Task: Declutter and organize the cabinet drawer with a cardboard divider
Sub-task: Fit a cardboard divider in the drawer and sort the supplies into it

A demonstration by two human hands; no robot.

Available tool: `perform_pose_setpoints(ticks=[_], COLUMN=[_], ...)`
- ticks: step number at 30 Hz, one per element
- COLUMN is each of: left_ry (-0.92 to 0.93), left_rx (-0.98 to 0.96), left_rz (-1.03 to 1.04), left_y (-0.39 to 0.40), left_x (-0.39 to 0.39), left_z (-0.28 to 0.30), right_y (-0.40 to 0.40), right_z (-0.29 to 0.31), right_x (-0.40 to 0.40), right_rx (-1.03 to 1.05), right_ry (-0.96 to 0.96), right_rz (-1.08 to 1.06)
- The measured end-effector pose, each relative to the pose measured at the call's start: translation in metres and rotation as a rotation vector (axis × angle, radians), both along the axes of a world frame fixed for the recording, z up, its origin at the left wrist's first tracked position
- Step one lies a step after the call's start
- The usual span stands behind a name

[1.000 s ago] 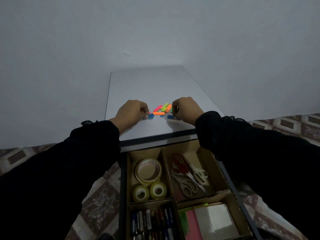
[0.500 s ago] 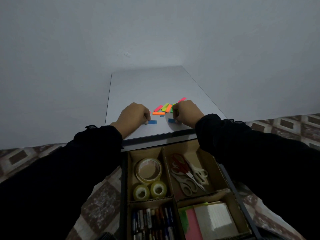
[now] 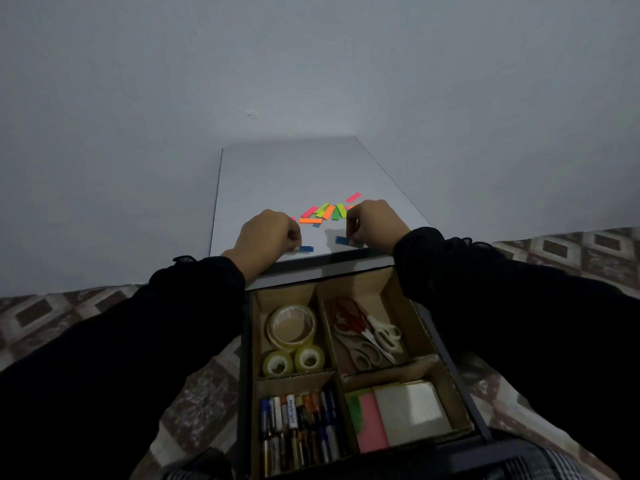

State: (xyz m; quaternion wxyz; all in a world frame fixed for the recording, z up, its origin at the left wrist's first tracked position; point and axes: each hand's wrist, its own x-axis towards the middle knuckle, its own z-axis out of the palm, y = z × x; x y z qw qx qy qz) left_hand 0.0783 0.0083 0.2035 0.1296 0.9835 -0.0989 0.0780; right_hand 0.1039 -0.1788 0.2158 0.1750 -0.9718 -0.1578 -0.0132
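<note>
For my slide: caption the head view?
Both hands pulling blue sticky tabs from a pile above the divided drawer.

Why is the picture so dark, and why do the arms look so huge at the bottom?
Head view: the light is dim, so the black sleeves lose all detail, while the bright strips on the cabinet top stand out. Head view: the wide-angle lens stretches whatever is near the edges, so the arms balloon and the drawer splays outward. The hands look a little soft.
</note>
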Motion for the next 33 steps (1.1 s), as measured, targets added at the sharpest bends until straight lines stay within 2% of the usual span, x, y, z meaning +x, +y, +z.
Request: perform_pose_setpoints(ticks=[5, 12, 17, 25, 30, 33], left_ry=[0.042, 0.128, 0.217, 0.34, 0.403, 0.434], left_rx=[-0.067, -0.212, -0.241, -0.322, -0.404, -0.447], left_rz=[-0.03, -0.04, -0.095, -0.075, -0.043, -0.042], left_y=[-0.009, -0.025, -0.03, -0.034, -0.032, -0.03], left_x=[-0.027, -0.072, -0.107, -0.138, -0.145, -0.147], left_z=[-0.009, -0.035, -0.063, -0.096, -0.11, -0.116], right_y=[-0.013, -0.036, -0.054, -0.062, -0.053, -0.048], right_z=[-0.002, -0.029, -0.061, -0.123, -0.153, -0.162], right_x=[-0.026, -0.074, -0.109, -0.152, -0.161, -0.159], right_rx=[-0.017, 0.025, -0.081, 0.129, 0.234, 0.219], right_ry=[0.045, 0.205, 0.259, 0.552, 0.513, 0.49], right_rz=[0.005, 0.02, 0.022, -0.095, -0.125, -0.193])
